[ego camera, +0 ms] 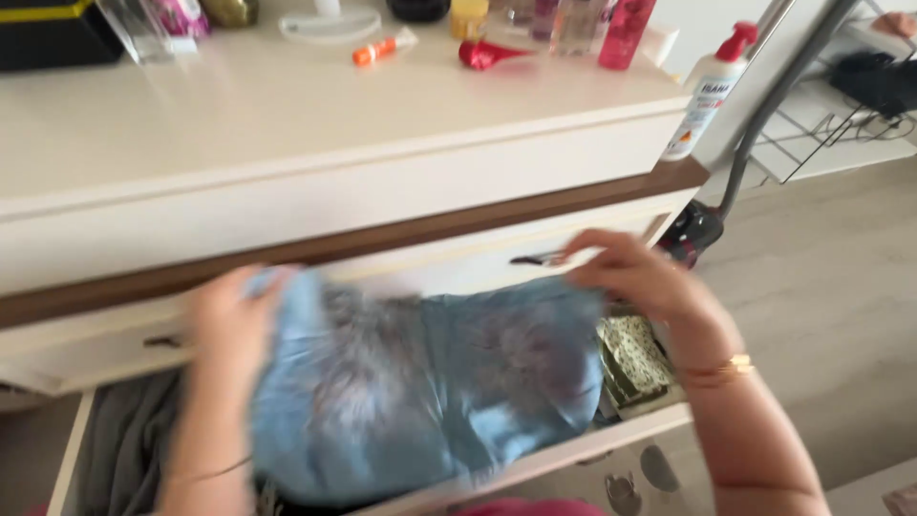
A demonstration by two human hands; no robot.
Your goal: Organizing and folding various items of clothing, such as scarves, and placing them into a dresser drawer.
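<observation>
Two hands grip | left hand (232, 320), right hand (638, 277) closed on blue garment (430, 382) | long axis left-right

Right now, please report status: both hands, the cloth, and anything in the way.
Left hand and right hand both grip light blue garment, held over open drawer. Grey cloth and patterned fabric lie in drawer underneath.

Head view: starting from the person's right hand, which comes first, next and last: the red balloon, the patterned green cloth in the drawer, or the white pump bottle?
From the right hand:
1. Patterned green cloth, just below the hand, inside the open drawer.
2. White pump bottle, up and to the right, at the dresser's end.
3. Red balloon, far up on the dresser top.
</observation>
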